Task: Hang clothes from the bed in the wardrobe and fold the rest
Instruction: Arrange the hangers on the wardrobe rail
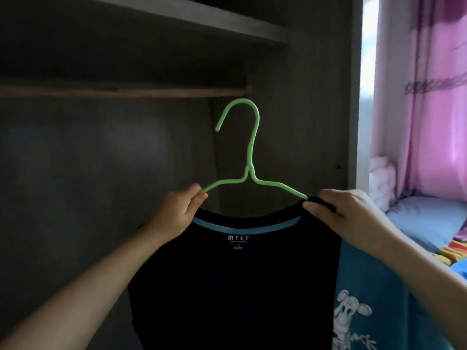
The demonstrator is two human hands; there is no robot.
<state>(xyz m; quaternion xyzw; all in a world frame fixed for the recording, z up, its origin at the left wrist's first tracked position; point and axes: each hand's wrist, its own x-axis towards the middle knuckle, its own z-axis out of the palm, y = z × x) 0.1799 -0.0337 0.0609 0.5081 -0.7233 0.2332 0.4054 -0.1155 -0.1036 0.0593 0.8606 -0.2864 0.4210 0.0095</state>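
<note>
Head view: a black tee [235,281] hangs on a green hanger [249,157], held up in front of the open wardrobe. The left hand [177,213] pinches the hanger's left arm and the tee's shoulder together between thumb and curled fingers [199,198]. The right hand [338,210] grips the right shoulder of the tee at the hanger's other end, fingers closed on the cloth. The rail [121,90] runs level, left to right, just above the hanger's hook and a little behind it; the hook's open tip points left and down. The hanger's long axis lies parallel to the rail. Both hands sit about equally far below the rail, so the lift looks like a two-handed raise, up and over. The bed [427,221] lies right of the hanger.
</note>
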